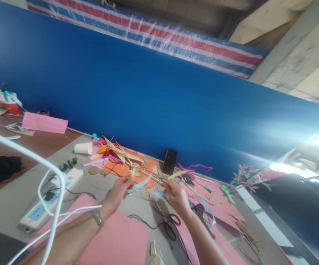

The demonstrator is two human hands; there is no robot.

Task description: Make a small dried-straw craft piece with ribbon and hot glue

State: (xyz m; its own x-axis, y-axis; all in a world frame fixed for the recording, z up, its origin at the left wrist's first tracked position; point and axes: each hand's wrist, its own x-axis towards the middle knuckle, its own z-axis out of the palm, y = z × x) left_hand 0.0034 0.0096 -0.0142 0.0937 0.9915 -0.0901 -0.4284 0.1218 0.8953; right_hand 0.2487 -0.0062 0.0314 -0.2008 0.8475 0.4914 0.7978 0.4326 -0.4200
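Note:
My left hand (123,187), with a bracelet at the wrist, is closed in a pinch near the orange sheet (120,168). A curved light blue strip (141,185) shows right beside its fingertips; whether it is held I cannot tell. A short distance away, my right hand (174,193) has its fingers pinched together over small scraps. What sits in that pinch is too small to make out. Thin straw-coloured strips (152,177) lie between and behind both hands. Black-handled scissors (171,226) rest below my right hand, and a black glue gun (200,213) lies beside my right forearm.
A dark phone (170,162) leans against the blue partition (148,99). White cables (61,184) cross the left side over a power strip (51,198). Pink sheets (118,239), a white cup (83,148) and a dried sprig (250,178) lie around.

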